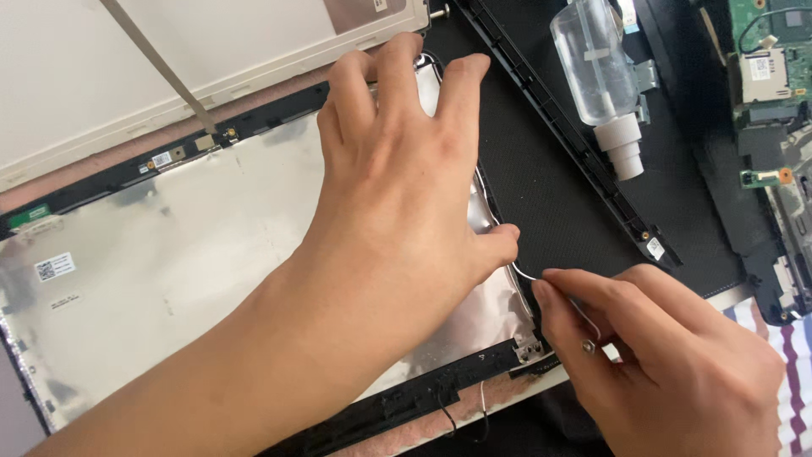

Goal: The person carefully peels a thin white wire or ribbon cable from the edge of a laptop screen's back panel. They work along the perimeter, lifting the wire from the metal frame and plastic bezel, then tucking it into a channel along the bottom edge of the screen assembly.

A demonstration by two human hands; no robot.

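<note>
The left hand (397, 186) lies flat, palm down, fingers spread on the laptop lid panel (169, 254). The right hand (668, 355), beside the panel's edge, is pinching with fingertips together.

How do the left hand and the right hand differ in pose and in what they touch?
The left hand lies spread and flat on the silver foil-backed laptop lid; the right hand is curled into a pinch. The left hand presses the lid's edge, while the right hand grips a thin white wire beside it. Both are bare.
</note>
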